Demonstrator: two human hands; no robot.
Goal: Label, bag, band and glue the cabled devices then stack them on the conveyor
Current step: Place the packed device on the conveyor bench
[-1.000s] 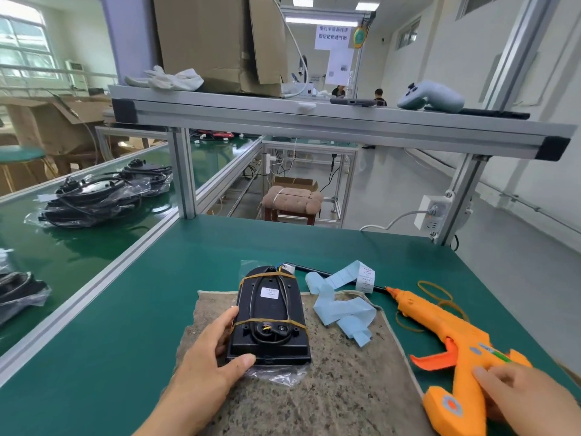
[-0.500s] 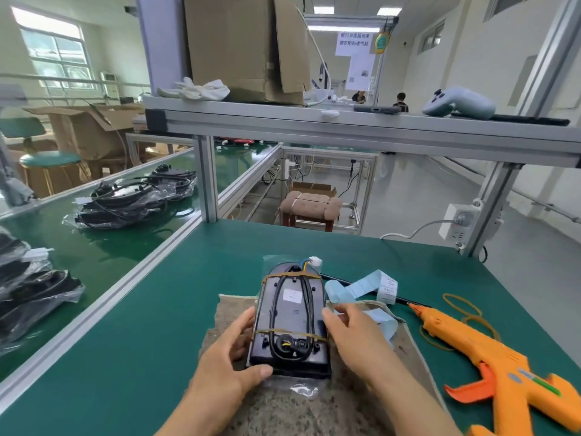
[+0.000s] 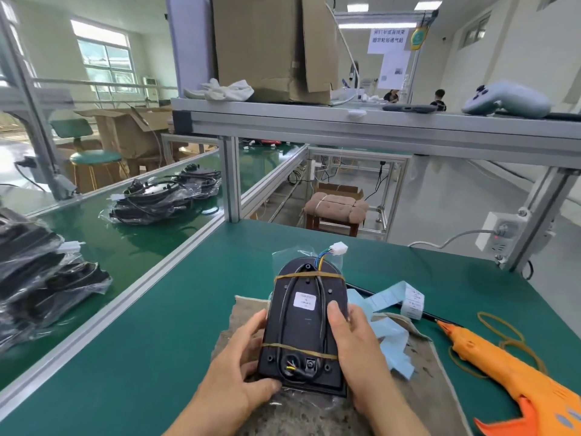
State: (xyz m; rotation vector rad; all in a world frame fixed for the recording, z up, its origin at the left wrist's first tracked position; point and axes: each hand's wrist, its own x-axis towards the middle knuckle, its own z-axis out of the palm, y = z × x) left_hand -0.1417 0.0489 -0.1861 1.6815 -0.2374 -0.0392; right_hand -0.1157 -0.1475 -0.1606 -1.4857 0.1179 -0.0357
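Gripping the cabled device [image 3: 306, 322] from both sides, the left hand [image 3: 239, 366] curls around its left edge and lower corner, and the right hand [image 3: 358, 350] wraps its right edge with the thumb on the top face. The device sits over the brown mat [image 3: 314, 416] at the near edge of the green table [image 3: 176, 357]. Whether it rests on the mat or is slightly raised cannot be determined.

A white label [image 3: 304, 301] is affixed, a clear bag encloses the body, and two rubber bands [image 3: 308, 274] cross it, one near each end. The glue gun [image 3: 503, 369] lies on the table to the right, and neither hand touches it. No glue bead can be confirmed.

Judgement: labelling, bagging and banding are complete, and the unit is at hand-off to stacking.

Next move: carry the unit left across the aluminium rail [image 3: 132, 295] and set it flat on the conveyor [image 3: 132, 247] beside the bagged devices [image 3: 157, 199]. Keep the loose connector [image 3: 338, 247] clear.
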